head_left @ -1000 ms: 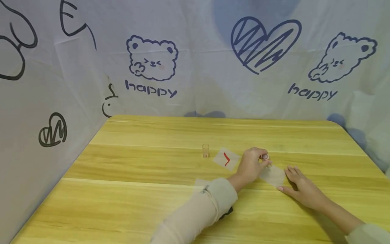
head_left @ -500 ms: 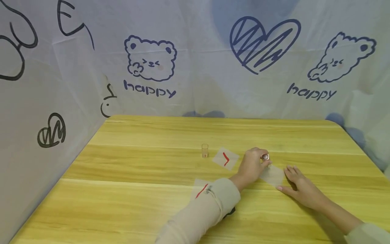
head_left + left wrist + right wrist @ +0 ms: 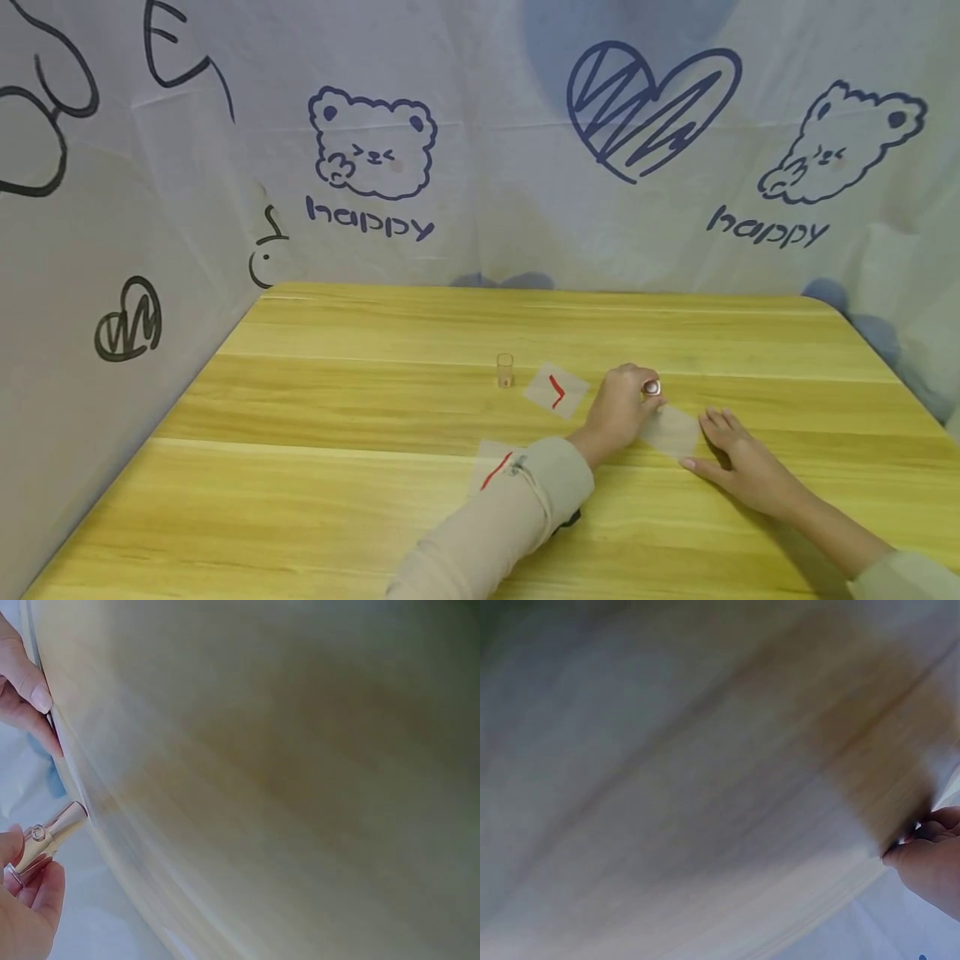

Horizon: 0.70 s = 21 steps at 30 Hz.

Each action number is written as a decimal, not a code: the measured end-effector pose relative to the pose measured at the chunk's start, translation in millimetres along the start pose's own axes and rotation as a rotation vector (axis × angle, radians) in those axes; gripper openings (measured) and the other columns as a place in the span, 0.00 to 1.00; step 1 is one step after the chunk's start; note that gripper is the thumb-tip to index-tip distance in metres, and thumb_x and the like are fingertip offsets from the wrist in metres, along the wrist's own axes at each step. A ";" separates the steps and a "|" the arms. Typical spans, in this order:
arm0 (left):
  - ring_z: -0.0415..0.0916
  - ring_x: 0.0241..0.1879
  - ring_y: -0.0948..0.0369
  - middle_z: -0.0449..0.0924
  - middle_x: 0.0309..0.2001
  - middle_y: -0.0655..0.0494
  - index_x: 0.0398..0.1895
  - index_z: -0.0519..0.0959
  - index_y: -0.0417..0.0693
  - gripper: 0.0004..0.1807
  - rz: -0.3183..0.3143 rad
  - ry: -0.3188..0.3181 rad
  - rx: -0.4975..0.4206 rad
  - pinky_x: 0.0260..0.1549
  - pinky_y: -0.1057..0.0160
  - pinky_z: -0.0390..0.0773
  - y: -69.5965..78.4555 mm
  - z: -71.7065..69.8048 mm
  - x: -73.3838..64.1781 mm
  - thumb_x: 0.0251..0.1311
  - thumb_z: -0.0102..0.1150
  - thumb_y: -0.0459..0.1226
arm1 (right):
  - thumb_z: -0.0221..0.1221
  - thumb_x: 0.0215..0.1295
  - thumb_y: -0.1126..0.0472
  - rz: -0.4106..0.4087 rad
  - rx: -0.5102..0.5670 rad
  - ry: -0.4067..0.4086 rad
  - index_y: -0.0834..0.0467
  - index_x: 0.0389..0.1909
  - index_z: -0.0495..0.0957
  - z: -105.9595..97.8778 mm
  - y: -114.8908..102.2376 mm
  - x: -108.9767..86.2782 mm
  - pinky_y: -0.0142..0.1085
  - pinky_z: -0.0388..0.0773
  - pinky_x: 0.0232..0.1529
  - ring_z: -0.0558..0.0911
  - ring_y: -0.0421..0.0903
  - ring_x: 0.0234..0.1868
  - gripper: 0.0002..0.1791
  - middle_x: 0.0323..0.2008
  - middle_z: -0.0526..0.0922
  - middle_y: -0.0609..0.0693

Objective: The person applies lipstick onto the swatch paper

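My left hand (image 3: 621, 407) reaches across and grips a lipstick (image 3: 652, 387) over the far left corner of a thin whitish sheet of paper (image 3: 671, 432). In the left wrist view the lipstick (image 3: 49, 838) has a pinkish-gold tube with a round emblem; its tip meets the surface. My right hand (image 3: 750, 467) rests with spread fingers at the sheet's right edge, thumb at the near corner. The right wrist view shows only part of this hand (image 3: 934, 851). No mark is visible on this sheet from the head view.
A small clear cap (image 3: 506, 372) stands upright on the wooden table (image 3: 337, 392). Beside it lies a paper (image 3: 540, 390) with a red angled stroke. Another paper (image 3: 486, 458) with a red line is partly covered by my left sleeve (image 3: 517, 517). A printed cloth hangs behind.
My left forearm has shifted slightly right, and the red line on the nearer paper has come into view. The lipstick has moved only slightly. My right hand stays in place.
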State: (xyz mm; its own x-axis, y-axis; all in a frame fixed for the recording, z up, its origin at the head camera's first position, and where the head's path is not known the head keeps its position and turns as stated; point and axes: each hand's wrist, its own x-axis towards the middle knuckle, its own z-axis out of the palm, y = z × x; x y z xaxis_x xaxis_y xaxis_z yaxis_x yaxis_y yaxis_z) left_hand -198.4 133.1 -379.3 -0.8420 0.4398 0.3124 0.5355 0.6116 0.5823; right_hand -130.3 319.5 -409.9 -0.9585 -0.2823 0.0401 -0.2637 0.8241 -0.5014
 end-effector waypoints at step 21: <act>0.71 0.32 0.72 0.80 0.33 0.59 0.35 0.83 0.46 0.08 -0.034 -0.045 0.007 0.28 0.85 0.68 -0.4 1.0 2.2 0.52 0.65 0.38 | 0.60 0.60 0.50 -0.001 -0.002 0.009 0.82 0.60 0.55 1.7 1.1 0.1 0.72 0.56 0.54 0.50 0.80 0.62 0.43 0.62 0.51 0.82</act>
State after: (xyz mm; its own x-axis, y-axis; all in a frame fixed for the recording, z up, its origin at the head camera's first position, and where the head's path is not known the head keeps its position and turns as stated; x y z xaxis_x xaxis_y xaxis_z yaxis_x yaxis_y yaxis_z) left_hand -200.3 134.5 -379.6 -0.8559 0.4479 0.2587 0.5075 0.6310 0.5868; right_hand -130.5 319.5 -411.9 -0.9591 -0.2787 0.0486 -0.2650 0.8247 -0.4997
